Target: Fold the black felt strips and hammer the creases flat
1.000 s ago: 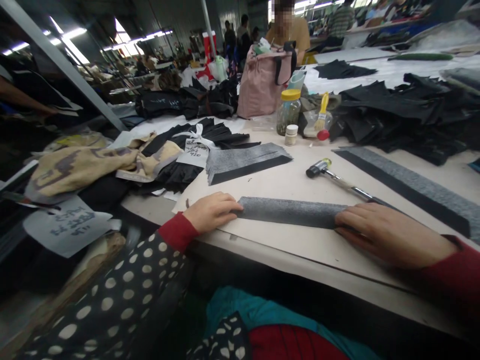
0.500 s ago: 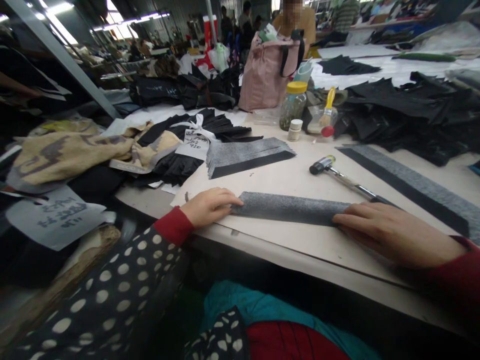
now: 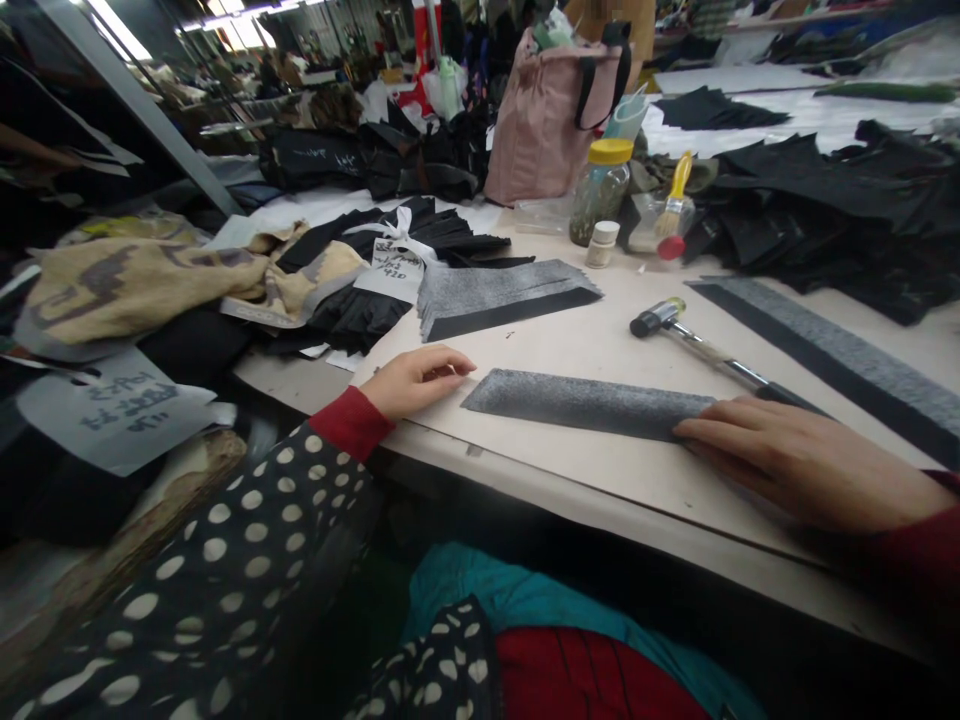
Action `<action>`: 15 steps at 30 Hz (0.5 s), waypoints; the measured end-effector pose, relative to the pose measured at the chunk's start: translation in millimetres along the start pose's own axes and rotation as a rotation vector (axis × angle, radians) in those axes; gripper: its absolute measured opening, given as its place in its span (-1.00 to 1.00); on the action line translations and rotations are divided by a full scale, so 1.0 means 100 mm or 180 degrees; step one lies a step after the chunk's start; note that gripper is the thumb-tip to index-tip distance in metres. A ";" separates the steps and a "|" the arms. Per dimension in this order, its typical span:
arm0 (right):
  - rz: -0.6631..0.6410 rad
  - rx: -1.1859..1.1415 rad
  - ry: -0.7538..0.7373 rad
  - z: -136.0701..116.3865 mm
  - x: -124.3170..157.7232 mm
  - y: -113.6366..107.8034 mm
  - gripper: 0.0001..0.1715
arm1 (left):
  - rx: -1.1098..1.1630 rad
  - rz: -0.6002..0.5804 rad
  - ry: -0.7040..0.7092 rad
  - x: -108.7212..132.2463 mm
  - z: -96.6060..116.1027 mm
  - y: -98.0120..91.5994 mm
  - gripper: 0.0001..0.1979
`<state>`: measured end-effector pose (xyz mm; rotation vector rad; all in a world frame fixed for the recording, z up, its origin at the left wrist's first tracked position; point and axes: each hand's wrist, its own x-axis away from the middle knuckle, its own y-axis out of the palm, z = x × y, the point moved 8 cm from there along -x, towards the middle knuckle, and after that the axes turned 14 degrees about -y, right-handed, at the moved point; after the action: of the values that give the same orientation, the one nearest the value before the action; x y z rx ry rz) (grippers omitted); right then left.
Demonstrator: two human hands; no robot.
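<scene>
A grey speckled fabric strip (image 3: 585, 402) lies flat on the pale table board in front of me. My left hand (image 3: 421, 380) rests just off the strip's slanted left end, thumb and fingers slightly apart with nothing between them. At the other end, my right hand (image 3: 795, 460) grips the strip's edge with its fingertips; the thumb is mostly hidden. Behind the right hand lies a small hammer (image 3: 712, 350) with a black head and dark handle. A fanned stack of grey pieces with black edges (image 3: 510, 290) sits beyond the strip.
More grey and black strips (image 3: 832, 350) lie at the right. Toward the back stand a yellow-lidded jar (image 3: 598, 195), a small white bottle (image 3: 602, 244), a yellow-handled brush (image 3: 676, 195) and a pink bag (image 3: 536, 120). Tagged black pieces (image 3: 367, 320) and patterned cloth (image 3: 150, 290) crowd the left.
My left hand has let go of the strip's left end and drawn slightly away from it. My right hand stays at the right end. The view has shifted a little.
</scene>
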<state>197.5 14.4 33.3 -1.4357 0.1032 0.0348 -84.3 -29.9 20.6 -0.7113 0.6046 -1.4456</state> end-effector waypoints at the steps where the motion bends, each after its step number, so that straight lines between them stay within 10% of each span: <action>1: 0.0009 0.0006 0.0011 -0.01 -0.01 0.00 -0.65 | -0.0104 0.0106 0.0032 0.00 0.02 -0.01 -0.79; 11: -0.0164 -0.0035 0.0664 0.13 -0.01 -0.01 -0.75 | -0.0573 -0.0005 0.0631 0.15 0.17 0.12 -0.82; 15: 0.0011 -0.0108 0.0361 -0.11 -0.46 -0.18 -0.75 | -0.0625 0.0047 0.0752 0.20 0.19 0.13 -0.82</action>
<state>152.7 3.2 54.4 -1.4713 0.1990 -0.0423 -61.1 -48.3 24.4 -0.6911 0.9428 -1.4808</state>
